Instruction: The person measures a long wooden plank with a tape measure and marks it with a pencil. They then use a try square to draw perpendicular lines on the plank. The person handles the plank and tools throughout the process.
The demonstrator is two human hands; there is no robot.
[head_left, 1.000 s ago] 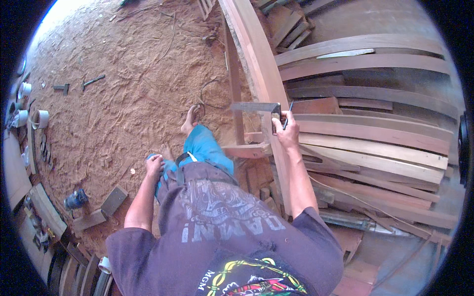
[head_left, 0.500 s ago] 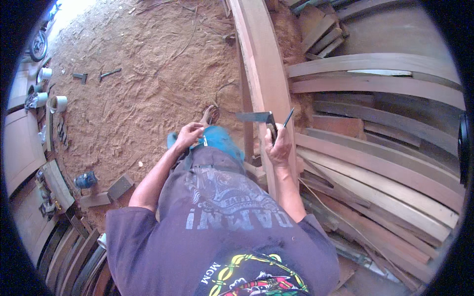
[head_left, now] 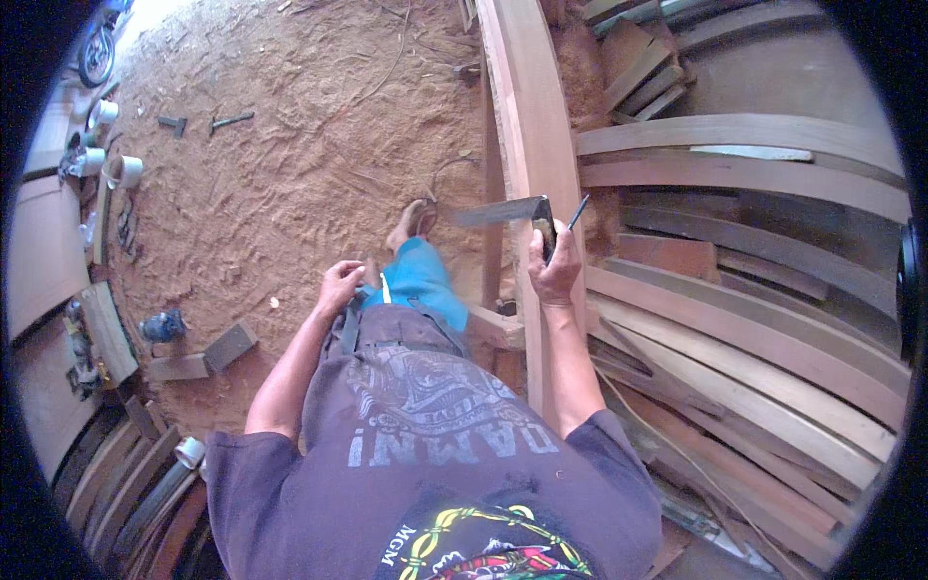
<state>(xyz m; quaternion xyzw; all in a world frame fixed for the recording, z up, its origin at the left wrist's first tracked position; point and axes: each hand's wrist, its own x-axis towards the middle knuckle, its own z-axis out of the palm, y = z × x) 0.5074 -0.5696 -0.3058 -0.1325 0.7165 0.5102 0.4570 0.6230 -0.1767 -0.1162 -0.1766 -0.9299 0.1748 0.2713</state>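
My right hand is closed around the dark stock of a try square, over a long wooden beam. The square's metal blade points left across the beam and past its left edge, slightly blurred. From the same hand a dark pencil sticks up to the right, held along with the square. My left hand hangs by my waist, next to my blue shorts. Its fingers are loosely bent, and I see nothing in them.
Several boards lie stacked right of the beam. Sawdust covers the ground, where a hammer-like tool and another square-shaped tool lie. A blue power tool, wood blocks and white containers are at left.
My right hand has shifted slightly right and down with the square and pencil. My left hand has moved left and down. The view has shifted a little, and a foot has stepped.
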